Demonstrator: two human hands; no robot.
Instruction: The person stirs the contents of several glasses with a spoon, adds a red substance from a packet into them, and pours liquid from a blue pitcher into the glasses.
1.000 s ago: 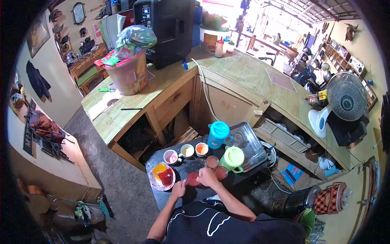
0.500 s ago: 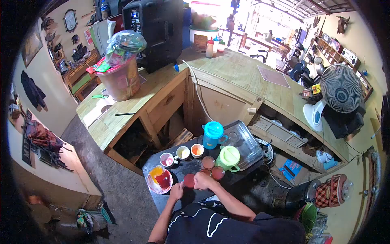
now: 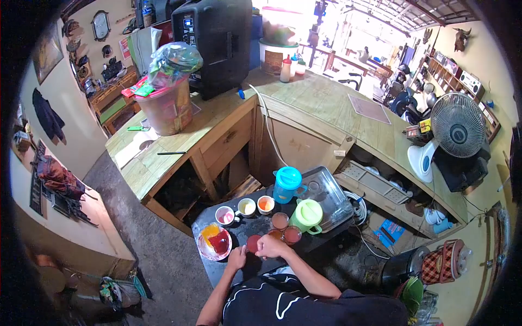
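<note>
Red cup [image 3: 252, 243]: small, round, clear-walled w/ red liquid, on dark matte bench [image 3: 215, 266] nr front edge. Right hand [image 3: 270, 247] curled round it; left hand [image 3: 237, 257] just beside, grip can't tell. Glossy green plastic jug [image 3: 308, 214] behind.

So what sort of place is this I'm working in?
Probably a small drinks stall or café bar: an L-shaped wooden counter, a blue pitcher and green pitcher beside glasses of coloured drinks, and squeeze bottles on top.
</note>
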